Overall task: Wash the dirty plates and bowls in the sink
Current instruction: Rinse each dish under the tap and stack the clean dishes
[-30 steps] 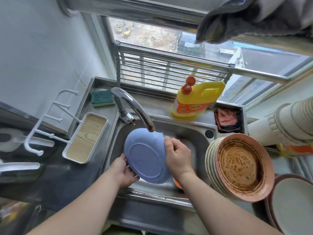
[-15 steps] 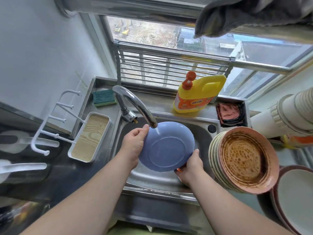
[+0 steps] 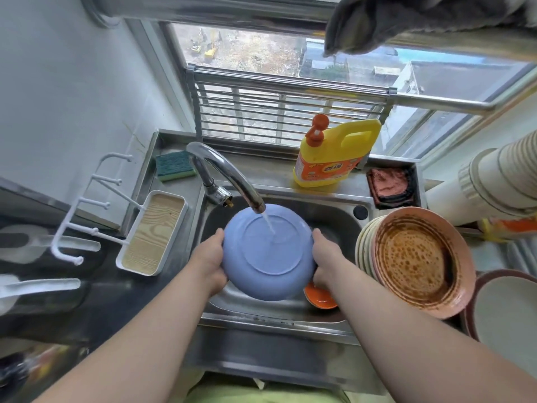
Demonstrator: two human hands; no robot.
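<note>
Under running tap (image 3: 232, 175), upturned blue plate (image 3: 268, 254)

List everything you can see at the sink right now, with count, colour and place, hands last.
plate: one, blue, underside up under the running tap
faucet: one, chrome, behind the sink
sink: one, steel, centre
small dish: one, orange, in the sink, under the plate
dirty plates: a stack, top one pink with brown residue, right of the sink
detergent bottle: one, yellow, orange pump, back ledge
sponge: one, green, back left corner
tray: one, white, wood-grain inside, left of the sink
cloth: one, pink, back right corner
left hand: gripping the plate's left rim
right hand: gripping the plate's right rim
</note>
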